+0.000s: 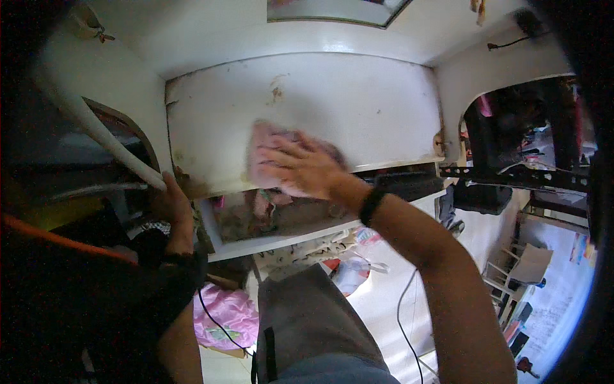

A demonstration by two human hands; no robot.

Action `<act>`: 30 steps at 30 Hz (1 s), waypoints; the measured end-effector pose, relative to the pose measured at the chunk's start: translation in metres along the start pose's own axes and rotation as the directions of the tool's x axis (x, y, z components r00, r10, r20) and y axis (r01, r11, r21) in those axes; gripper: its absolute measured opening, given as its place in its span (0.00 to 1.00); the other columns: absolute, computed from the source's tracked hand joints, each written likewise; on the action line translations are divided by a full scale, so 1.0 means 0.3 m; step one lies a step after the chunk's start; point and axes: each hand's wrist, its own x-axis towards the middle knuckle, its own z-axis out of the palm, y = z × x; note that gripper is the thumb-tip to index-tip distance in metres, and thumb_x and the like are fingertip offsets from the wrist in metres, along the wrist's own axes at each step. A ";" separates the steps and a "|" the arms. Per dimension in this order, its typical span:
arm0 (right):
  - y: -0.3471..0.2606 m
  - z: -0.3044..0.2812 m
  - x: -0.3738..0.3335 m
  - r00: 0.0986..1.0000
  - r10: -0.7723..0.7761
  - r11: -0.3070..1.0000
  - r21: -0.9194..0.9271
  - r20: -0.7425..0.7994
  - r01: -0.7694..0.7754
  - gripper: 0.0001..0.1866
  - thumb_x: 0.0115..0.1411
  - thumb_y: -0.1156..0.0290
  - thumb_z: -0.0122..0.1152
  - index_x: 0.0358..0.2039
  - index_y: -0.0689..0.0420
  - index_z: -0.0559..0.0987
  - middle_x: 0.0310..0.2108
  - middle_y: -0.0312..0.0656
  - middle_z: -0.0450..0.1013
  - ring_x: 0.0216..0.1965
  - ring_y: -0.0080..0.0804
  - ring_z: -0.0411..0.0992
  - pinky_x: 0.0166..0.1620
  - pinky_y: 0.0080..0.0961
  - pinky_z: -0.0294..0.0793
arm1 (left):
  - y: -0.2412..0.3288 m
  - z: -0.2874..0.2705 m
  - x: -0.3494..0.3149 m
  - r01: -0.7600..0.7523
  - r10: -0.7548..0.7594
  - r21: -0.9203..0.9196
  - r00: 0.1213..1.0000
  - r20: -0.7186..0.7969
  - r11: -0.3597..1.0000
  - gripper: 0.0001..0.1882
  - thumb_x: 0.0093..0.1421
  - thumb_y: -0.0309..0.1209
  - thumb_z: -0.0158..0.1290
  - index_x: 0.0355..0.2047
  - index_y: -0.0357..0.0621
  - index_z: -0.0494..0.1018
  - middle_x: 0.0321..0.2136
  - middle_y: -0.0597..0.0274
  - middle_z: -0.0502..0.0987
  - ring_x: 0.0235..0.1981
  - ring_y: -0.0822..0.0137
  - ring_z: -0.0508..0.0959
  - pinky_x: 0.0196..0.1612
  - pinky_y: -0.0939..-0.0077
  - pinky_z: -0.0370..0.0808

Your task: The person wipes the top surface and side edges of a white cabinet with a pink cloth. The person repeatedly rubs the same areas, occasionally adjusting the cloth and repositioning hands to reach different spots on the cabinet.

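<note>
My right hand, a black band on its wrist, lies with slightly spread fingers over a pink cloth and presses it against a white shelf board. The cloth is bunched under the palm, and its edges look blurred. Brown stains mark the board behind the cloth and along its left side. At the left, my left hand is at the lower end of the curved white edge of a side panel. Its thumb rests on that edge; shadow hides most of the fingers.
Below the board is an open drawer with small items inside. A pink shiny bag lies lower left, and a black cable hangs at right. A black perforated metal bar runs along the right. White side panels enclose the board.
</note>
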 end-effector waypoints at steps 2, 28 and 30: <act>-0.107 0.033 0.148 0.998 -0.060 0.995 0.076 0.016 0.059 0.31 0.63 0.51 0.50 0.66 0.33 0.56 0.70 0.28 0.45 0.71 0.35 0.41 0.69 0.53 0.35 | -0.020 -0.001 0.011 0.026 -0.032 0.080 0.997 0.065 0.996 0.33 0.63 0.55 0.44 0.45 0.32 0.73 0.38 0.40 0.78 0.39 0.42 0.78 0.41 0.51 0.74; -0.133 0.112 0.296 0.995 0.045 0.999 0.035 -0.087 -0.042 0.31 0.62 0.47 0.45 0.65 0.41 0.61 0.71 0.32 0.44 0.71 0.39 0.41 0.68 0.53 0.36 | -0.027 0.009 -0.009 -0.077 0.077 -0.017 0.997 -0.020 0.997 0.25 0.62 0.47 0.48 0.39 0.31 0.73 0.34 0.43 0.77 0.35 0.44 0.77 0.37 0.55 0.74; -0.040 0.054 0.164 0.999 0.032 0.999 0.013 -0.014 -0.032 0.32 0.62 0.48 0.48 0.65 0.41 0.60 0.71 0.33 0.44 0.71 0.39 0.41 0.68 0.53 0.37 | -0.002 -0.002 -0.012 -0.107 0.106 -0.055 0.994 -0.020 0.993 0.25 0.62 0.46 0.49 0.40 0.31 0.73 0.33 0.43 0.77 0.35 0.44 0.78 0.37 0.55 0.74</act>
